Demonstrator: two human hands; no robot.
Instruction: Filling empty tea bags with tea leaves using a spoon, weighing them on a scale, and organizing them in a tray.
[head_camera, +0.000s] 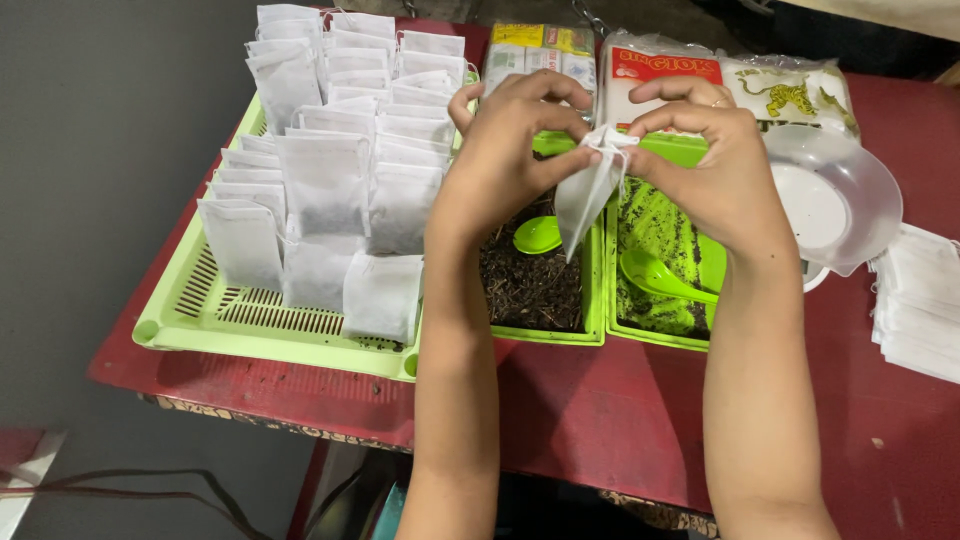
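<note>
Red table (600, 420) spans the whole view, with everything laid out on it.

Far left on it: a pale green slotted tray (200, 320), packed with upright white filled sachets (330, 180) in rows. It sits well to the left of your hands and nothing there touches them.

Centre, below your hands: two green tubs side by side. The left tub (530, 290) holds dark loose material with a green scoop (537, 235) lying in it; the right tub (655, 250) holds greener material and a green spoon (660, 275), handle running toward the right. Behind them are printed packets (700, 75). To the right stands a clear plastic bowl (850, 200), and at the far right edge a stack of flat white bags (920, 310).

Your left hand (505, 160) and right hand (720, 165) meet over the seam between the two tubs. Both pinch the top of one small white sachet (585, 195): thumb and forefinger of each hand pressed together on its gathered mouth, left from the left side, right from the right.

The sachet hangs down from that pinch, long axis slanting slightly down and left, its lower tip over the dark tub, clear of the scoop. Both hands are equally near it. Whether a drawstring runs between your fingers is too small to tell.

Nothing stands between the sachet and the tray except your left forearm.
</note>
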